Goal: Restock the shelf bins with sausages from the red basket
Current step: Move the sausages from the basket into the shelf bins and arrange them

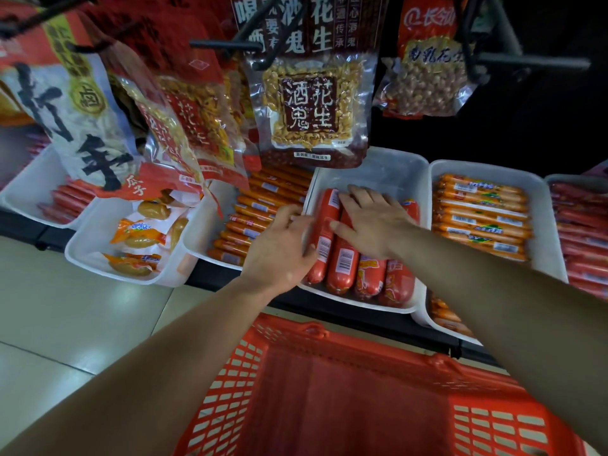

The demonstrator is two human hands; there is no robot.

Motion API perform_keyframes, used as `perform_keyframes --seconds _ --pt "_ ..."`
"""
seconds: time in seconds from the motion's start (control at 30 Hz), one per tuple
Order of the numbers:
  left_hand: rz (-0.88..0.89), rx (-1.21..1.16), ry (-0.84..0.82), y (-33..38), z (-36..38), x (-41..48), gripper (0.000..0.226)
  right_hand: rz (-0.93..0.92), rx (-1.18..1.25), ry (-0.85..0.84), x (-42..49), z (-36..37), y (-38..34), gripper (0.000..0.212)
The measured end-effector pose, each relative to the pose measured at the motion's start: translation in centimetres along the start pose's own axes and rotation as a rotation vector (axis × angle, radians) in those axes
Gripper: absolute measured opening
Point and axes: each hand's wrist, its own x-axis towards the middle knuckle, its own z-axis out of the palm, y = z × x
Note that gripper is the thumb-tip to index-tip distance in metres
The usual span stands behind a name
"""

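The fat red sausages are smooth, glossy cylinders with rounded ends, each wrapped in a tight film with a white barcode label. They lie side by side, lengthwise, in a shallow white plastic bin with rounded corners. Neighbouring bins of the same kind hold thinner orange sausages, stacked crosswise. Clear, crinkled peanut bags hang above from black metal hooks.

The bins sit in a row on a dark shelf, low over a pale, shiny tiled floor; the space behind the shelf is dark. The red basket is rigid plastic with slotted lattice walls and stands just below the shelf edge, nearest the camera.

The right hand lies flat on top of the red sausages, fingers spread and straight, pressing on them. The left hand sits at the bin's left rim with its thumb against the side of the leftmost sausage and its fingers loosely bent (whether it truly grips that sausage or only steadies it, I cannot tell). Both forearms are bare.
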Motion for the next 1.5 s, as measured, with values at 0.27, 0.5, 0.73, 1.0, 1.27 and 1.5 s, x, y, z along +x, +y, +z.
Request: perform_keyframes --seconds 0.27,0.5,0.73,1.0,1.27,1.5 --pt "-0.055 -0.106 0.003 -2.1 0.5 0.1 0.046 0.193 0.179 -0.062 5.4 -0.8 -1.0 0.074" --pt "-0.043 -0.092 -0.036 -2.6 0.2 0.2 0.048 0.161 0.125 0.004 4.8 -0.1 -1.1 0.074" --pt "-0.032 -0.076 -0.045 -2.5 0.4 0.3 0.049 0.149 0.221 -0.050 5.7 -0.6 -0.8 0.065" --pt "-0.044 -0.101 -0.053 -2.4 0.2 0.6 0.049 0.078 0.156 -0.030 5.2 -0.3 -0.1 0.076" --pt "-0.057 -0.082 -0.049 -2.3 0.2 0.7 0.049 0.170 -0.041 0.049 1.5 1.3 4.4 0.083" --pt "-0.060 -0.068 -0.041 -2.2 0.4 0.7 0.049 0.176 -0.015 0.071 1.3 1.4 4.2 0.081"
